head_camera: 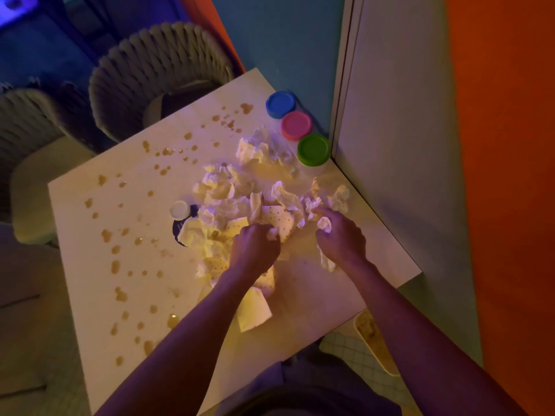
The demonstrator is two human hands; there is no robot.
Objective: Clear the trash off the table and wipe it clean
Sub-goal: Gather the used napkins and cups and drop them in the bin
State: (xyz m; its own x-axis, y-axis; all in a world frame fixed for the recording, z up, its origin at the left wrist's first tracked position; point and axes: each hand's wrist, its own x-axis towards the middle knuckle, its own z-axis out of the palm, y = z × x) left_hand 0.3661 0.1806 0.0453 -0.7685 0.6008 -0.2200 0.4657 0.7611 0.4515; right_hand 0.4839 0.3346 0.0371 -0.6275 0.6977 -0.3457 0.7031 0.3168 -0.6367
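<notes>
nearest the camera, both bare forearms reach over the near edge of the pale table (pixel 315 298). the left hand (pixel 255 247) has its fingers curled into crumpled tissue at the near side of the heap of paper trash (pixel 237 205), with a spotted napkin (pixel 274 219) just past its knuckles. the right hand (pixel 341 237) pinches a small white wad (pixel 325 224), its fingers bent around it. the heap lies in the middle of the table, and partly covers a dark bottle with a white cap (pixel 180 210) at its left. brown spill drops (pixel 120 235) dot the left half. at the far right corner stand three tubs with green (pixel 313 149), pink (pixel 296 125) and blue (pixel 280 103) lids. beyond is a woven chair (pixel 159 76).
</notes>
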